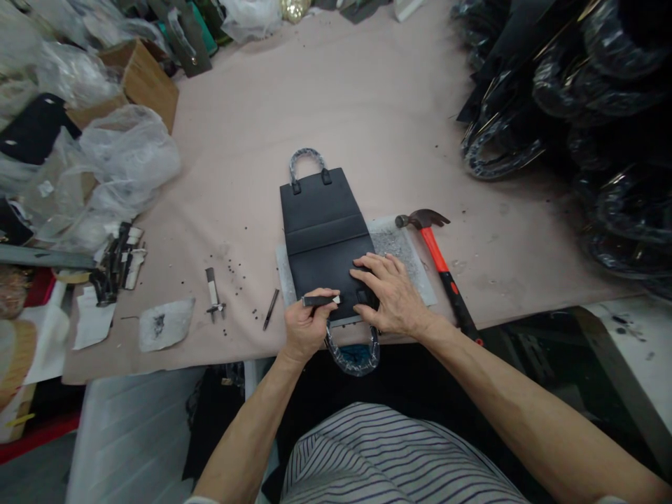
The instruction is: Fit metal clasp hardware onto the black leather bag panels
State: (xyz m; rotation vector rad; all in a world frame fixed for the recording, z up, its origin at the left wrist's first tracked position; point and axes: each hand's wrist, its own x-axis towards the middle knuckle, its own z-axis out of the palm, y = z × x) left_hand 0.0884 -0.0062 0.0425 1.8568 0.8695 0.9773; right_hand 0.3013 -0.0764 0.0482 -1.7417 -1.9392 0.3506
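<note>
While left fingers (321, 311) pinch a strip (313, 302) and right fingers (366, 276) spread, bags (519, 52) crowd the pinkish tabletop (315, 98)

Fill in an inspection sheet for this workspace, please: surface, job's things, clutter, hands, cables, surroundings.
Surface: table with a creased, pale pinkish-brown covering.
Job's things: black bag lying across a pale board, its near handle over the table edge; claw hammer to its right, slim dark rod to its left.
Clutter: clear plastic wrapping and an open cardboard box at far left.
Hands: left hand grips a dark strip with a pale tip; right hand rests on the bag, fingers spread.
Cables: nothing seen.
Surroundings: dark pile with plastic-wrapped handles at right.
</note>
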